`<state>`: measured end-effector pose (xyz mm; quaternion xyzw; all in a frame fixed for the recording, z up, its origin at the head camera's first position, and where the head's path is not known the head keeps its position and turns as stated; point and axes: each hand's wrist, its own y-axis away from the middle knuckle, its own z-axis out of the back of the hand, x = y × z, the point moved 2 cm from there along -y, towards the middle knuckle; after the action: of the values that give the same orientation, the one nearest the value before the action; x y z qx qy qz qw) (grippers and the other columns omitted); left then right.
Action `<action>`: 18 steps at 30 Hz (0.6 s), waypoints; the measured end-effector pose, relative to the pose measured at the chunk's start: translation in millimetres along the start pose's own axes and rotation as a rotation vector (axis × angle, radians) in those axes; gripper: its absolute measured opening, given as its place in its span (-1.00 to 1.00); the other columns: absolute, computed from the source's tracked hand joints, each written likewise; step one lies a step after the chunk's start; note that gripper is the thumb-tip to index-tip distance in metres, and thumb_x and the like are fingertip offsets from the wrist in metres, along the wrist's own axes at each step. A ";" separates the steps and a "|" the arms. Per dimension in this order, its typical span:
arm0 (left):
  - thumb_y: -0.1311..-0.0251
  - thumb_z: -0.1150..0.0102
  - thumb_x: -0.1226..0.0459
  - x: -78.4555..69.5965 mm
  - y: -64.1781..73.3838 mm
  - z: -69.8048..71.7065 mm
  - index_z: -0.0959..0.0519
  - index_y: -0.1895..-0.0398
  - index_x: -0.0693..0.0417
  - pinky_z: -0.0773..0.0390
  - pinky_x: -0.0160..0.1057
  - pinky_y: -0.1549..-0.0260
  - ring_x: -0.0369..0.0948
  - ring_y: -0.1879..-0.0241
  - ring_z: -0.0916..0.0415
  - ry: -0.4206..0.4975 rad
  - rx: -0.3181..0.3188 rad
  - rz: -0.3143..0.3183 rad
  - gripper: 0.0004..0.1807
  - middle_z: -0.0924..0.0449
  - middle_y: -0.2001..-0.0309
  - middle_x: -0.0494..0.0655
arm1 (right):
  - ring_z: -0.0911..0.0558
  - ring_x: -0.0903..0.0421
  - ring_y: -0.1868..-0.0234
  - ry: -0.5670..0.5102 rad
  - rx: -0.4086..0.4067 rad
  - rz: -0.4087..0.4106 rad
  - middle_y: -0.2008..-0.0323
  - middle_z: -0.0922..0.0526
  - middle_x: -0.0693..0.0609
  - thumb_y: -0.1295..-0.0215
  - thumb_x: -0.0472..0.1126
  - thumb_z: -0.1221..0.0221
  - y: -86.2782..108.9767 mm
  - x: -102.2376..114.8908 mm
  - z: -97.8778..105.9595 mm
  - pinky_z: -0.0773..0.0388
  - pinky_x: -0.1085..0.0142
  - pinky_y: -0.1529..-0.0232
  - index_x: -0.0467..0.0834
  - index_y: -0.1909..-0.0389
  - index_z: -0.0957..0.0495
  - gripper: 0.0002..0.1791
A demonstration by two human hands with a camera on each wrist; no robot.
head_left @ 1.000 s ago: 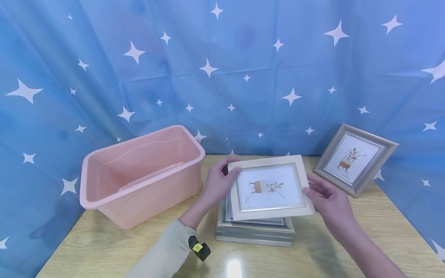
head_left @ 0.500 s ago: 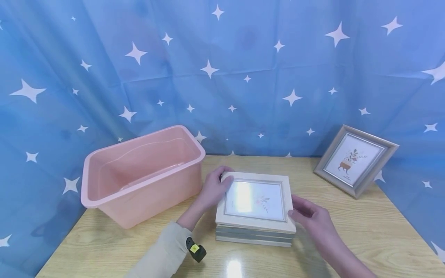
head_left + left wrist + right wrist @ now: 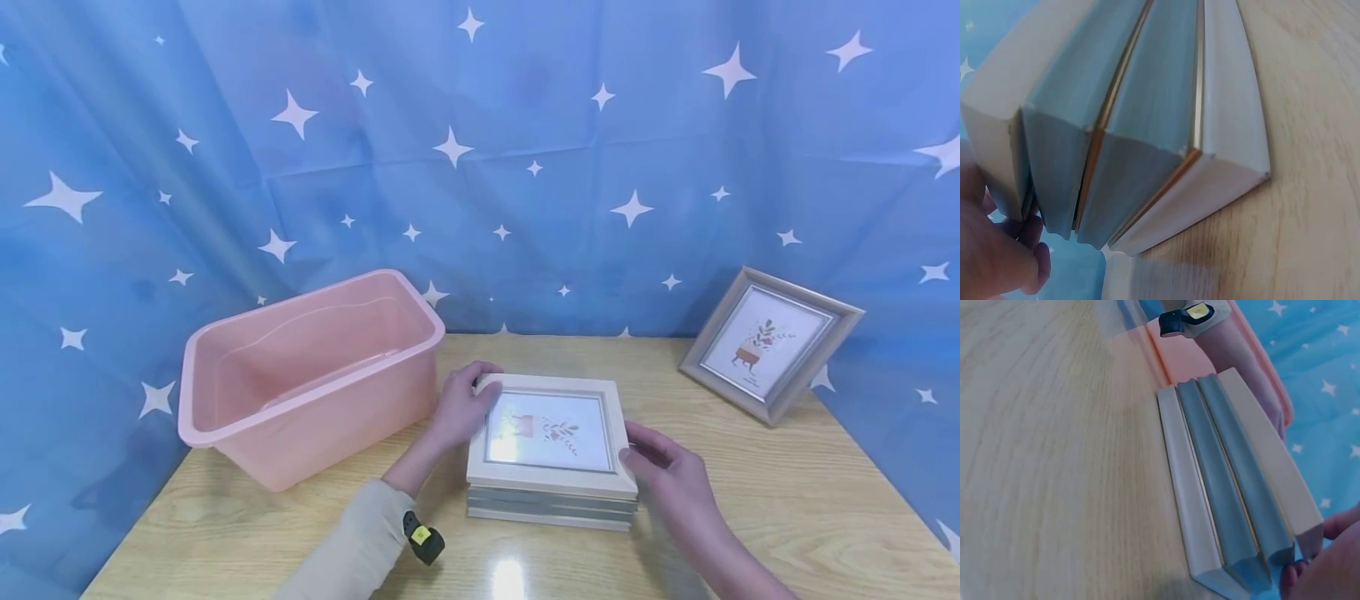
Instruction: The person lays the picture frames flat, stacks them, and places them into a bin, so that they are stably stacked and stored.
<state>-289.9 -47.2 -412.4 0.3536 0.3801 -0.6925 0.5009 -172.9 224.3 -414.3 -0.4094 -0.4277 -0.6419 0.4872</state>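
A white picture frame (image 3: 551, 477) with a plant print lies on top of a stack of picture frames (image 3: 551, 505) in the head view. My left hand (image 3: 459, 408) grips its left edge, thumb on the upper face. At the right edge, my right hand (image 3: 667, 467) holds the same frame, thumb over its border. Both wrist views show the stack from the side: blue-grey frames (image 3: 1147, 81) sit between the white top one and a white bottom frame (image 3: 1188, 487). Fingers of each hand are partly hidden behind the top frame.
A pink plastic bin (image 3: 315, 417) stands at the left on the wooden table (image 3: 795, 500). Toward the back right, a silver-grey picture frame (image 3: 772, 346) stands tilted near the starry blue curtain (image 3: 480, 192).
Both hands have lowered the white frame from above the stack onto it and levelled it. Over the last half second, frame and hands have barely shifted.
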 end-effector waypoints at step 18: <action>-0.43 -0.22 0.21 12.6 -8.1 1.7 -0.73 0.04 -0.12 -0.47 0.00 -0.10 -0.10 0.01 -0.49 0.069 0.035 0.151 -0.84 -0.66 0.09 -0.21 | -0.49 0.38 -0.06 0.024 -0.013 -0.006 -0.36 -0.47 -0.16 -0.47 -0.12 -0.23 2.8 -5.5 1.9 -0.43 0.59 -0.02 -0.20 -0.45 -0.37 -0.40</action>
<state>-301.0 -52.4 -421.2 0.4137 0.3572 -0.6469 0.5318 -168.9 227.1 -418.6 -0.4035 -0.4189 -0.6510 0.4878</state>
